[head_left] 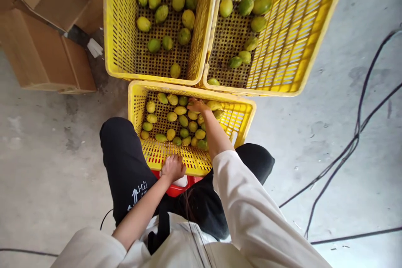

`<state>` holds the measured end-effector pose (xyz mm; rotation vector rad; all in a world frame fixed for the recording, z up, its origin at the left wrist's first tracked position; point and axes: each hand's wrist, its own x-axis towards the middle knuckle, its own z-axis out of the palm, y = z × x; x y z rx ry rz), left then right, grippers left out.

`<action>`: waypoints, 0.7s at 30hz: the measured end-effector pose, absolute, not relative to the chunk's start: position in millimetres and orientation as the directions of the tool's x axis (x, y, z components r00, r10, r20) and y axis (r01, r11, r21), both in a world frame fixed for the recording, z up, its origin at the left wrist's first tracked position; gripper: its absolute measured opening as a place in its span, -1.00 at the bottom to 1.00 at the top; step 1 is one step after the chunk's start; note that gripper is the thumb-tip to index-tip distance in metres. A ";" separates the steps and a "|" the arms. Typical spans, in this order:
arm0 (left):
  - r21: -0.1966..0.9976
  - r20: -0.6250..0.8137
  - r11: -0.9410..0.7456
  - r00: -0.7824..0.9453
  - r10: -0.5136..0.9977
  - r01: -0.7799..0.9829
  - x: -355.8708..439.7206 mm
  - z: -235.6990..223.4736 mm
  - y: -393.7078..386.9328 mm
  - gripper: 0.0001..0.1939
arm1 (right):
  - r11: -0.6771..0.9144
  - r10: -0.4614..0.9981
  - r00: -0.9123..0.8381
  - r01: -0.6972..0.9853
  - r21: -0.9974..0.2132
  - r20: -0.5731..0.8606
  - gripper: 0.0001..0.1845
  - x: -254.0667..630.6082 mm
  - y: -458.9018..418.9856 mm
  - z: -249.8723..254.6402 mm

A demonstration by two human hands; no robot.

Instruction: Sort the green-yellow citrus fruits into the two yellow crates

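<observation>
A yellow slatted crate [245, 113] sits between my knees, holding several green-yellow fruits [171, 116]. My right hand [197, 105] reaches into its far side, fingers curled down over one fruit among the pile. My left hand [172, 167] is closed over the crate's near rim. Just beyond stand two larger yellow crates: the left one [116, 29] and the right one [301, 37], each with several of the same fruits on its floor.
Brown cardboard boxes [40, 50] are stacked at the far left. Black cables [351, 142] trail across the grey concrete floor on the right. A red object [176, 190] shows under the near crate's edge, by my black-trousered legs.
</observation>
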<state>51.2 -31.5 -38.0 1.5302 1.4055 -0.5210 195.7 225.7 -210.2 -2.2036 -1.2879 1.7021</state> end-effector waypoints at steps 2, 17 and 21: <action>0.355 -0.815 0.119 0.245 0.524 0.927 51.5 -38.1 -32.7 -0.62 | -0.725 0.578 0.068 0.501 -0.473 -0.813 -0.79 189.7 227.8 -207.6; 0.323 -0.742 0.111 0.179 0.646 0.940 51.0 -42.7 -34.1 -0.69 | -0.842 0.539 0.083 0.021 -0.540 -0.838 -0.79 165.4 175.7 -139.6; 0.351 -0.677 0.090 0.187 0.712 0.932 48.6 -47.4 -34.8 -0.70 | -0.853 0.521 -0.068 -0.064 -0.517 -0.851 -0.82 166.2 146.3 -100.7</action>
